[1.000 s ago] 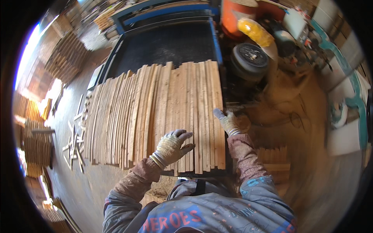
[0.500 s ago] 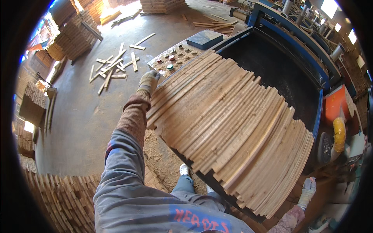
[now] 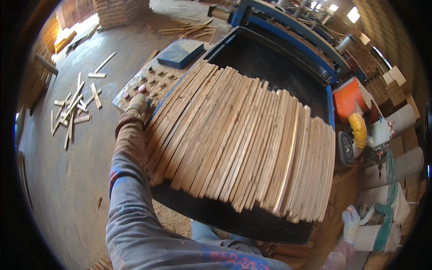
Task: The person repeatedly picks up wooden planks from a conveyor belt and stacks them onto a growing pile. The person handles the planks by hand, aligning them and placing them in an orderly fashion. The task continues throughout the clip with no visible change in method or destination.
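A wide row of wooden strips (image 3: 238,144) lies side by side on the black bed (image 3: 270,58) of a blue-framed machine. My left hand (image 3: 138,103), in a pale work glove, is at the near end of a control panel (image 3: 158,81), over its buttons. Its fingertips are hidden, and a red button (image 3: 142,88) shows just beyond it. On the far right, my gloved right hand (image 3: 351,225) hangs beyond the strips with its fingers extended. It holds nothing and touches no wood.
A blue box (image 3: 181,53) sits on the panel's far end. The machine's blue crossbeam (image 3: 288,38) spans the bed's far end. Right of it stand an orange housing (image 3: 353,99), a yellow hose (image 3: 358,128) and white sacks (image 3: 375,216). Loose wood pieces (image 3: 74,108) litter the left floor.
My view has swung to the right. My left hand has moved from the panel's near corner onto its buttons. More black bed shows at the near ends of the strips.
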The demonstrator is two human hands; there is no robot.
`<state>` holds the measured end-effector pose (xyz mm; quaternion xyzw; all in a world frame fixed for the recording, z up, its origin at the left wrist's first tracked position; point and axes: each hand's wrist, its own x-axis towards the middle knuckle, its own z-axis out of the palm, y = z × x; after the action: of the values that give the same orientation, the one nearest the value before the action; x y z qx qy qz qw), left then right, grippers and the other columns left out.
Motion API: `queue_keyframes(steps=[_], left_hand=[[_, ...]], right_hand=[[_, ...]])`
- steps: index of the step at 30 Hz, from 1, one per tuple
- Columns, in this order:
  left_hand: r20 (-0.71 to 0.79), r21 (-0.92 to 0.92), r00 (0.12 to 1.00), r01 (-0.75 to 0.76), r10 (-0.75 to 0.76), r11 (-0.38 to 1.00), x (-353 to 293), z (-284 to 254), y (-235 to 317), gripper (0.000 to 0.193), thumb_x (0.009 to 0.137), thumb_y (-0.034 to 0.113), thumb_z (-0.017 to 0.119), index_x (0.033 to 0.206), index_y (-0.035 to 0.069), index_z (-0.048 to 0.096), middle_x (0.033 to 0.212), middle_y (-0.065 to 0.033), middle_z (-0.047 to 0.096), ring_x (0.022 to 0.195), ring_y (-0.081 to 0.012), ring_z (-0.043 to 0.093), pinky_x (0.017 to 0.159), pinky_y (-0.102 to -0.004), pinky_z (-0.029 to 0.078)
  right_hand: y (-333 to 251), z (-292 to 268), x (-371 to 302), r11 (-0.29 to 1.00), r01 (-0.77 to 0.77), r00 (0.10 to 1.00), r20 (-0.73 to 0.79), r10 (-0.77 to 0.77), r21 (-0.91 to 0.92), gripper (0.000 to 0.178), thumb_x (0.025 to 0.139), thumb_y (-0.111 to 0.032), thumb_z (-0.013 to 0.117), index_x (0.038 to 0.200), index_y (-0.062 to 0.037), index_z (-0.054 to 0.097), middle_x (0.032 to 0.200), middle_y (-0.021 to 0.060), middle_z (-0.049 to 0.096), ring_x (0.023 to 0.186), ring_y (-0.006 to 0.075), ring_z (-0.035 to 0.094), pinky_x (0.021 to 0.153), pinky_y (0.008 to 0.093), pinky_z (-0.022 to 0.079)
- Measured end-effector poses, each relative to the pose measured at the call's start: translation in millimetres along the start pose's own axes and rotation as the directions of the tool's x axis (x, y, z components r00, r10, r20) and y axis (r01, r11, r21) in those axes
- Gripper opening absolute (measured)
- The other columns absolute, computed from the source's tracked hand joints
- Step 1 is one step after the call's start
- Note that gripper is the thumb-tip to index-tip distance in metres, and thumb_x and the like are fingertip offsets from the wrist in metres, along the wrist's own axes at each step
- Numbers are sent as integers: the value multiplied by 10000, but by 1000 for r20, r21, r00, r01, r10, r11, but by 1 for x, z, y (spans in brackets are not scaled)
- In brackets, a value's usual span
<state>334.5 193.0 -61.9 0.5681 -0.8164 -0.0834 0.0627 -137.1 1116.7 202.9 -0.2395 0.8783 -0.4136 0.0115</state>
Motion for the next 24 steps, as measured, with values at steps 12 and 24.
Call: queue_keyframes(steps=[12,24], left_hand=[[-47,-919,752,226,-658,323,-528,-90,-126,363,985,431,658,855,92,675,705,22,591,613,-106,517,561,-308,435],[489,-311,-208,866,-847,-392,-1365,208,317,372,910,368,611,1051,48,740,1067,-234,727,1009,-420,675,929,-480,515]], right_hand=[[-6,130,32,947,151,849,454,-271,283,327,939,-143,750,1225,-11,664,877,-54,545,753,52,511,674,215,447],[-187,251,-129,721,402,-105,810,-577,565,368,988,-117,692,1337,-18,628,1038,-42,609,878,37,545,792,180,467]])
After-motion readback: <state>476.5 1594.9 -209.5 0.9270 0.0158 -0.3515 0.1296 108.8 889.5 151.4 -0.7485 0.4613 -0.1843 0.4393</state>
